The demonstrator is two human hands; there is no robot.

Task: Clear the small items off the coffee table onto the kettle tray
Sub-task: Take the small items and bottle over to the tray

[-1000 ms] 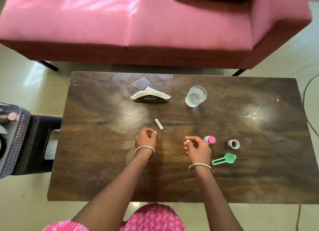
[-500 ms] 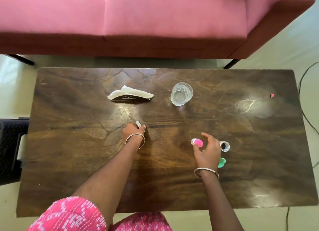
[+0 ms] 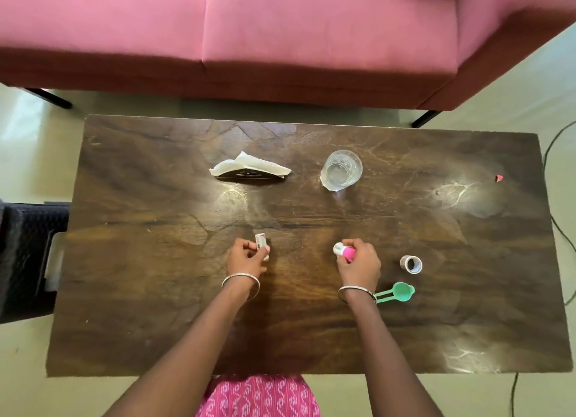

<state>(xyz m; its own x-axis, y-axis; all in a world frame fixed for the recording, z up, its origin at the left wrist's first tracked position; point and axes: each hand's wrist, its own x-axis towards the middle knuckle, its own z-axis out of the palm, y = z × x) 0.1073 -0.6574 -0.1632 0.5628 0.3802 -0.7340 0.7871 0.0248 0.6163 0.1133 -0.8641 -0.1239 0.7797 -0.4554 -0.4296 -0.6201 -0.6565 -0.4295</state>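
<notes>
My left hand point(image 3: 247, 258) is closed around a small white stick-shaped tube point(image 3: 261, 243) near the middle of the dark wooden coffee table point(image 3: 156, 261). My right hand point(image 3: 360, 262) grips a little white bottle with a pink cap point(image 3: 343, 251). To its right lie a small roll of tape point(image 3: 411, 264) and a green plastic scoop point(image 3: 397, 293), both untouched. A tiny red scrap point(image 3: 499, 178) sits near the far right edge. The kettle tray is out of view.
A napkin holder with white tissues point(image 3: 249, 169) and a clear drinking glass point(image 3: 342, 170) stand at the back of the table. A pink sofa point(image 3: 249, 42) runs behind. A black stool point(image 3: 28, 254) stands at the left; a cable point(image 3: 558, 229) trails on the right.
My left hand reached the white tube and closed on it. My right hand moved to the pink-capped bottle and took hold of it. The camera view shifted.
</notes>
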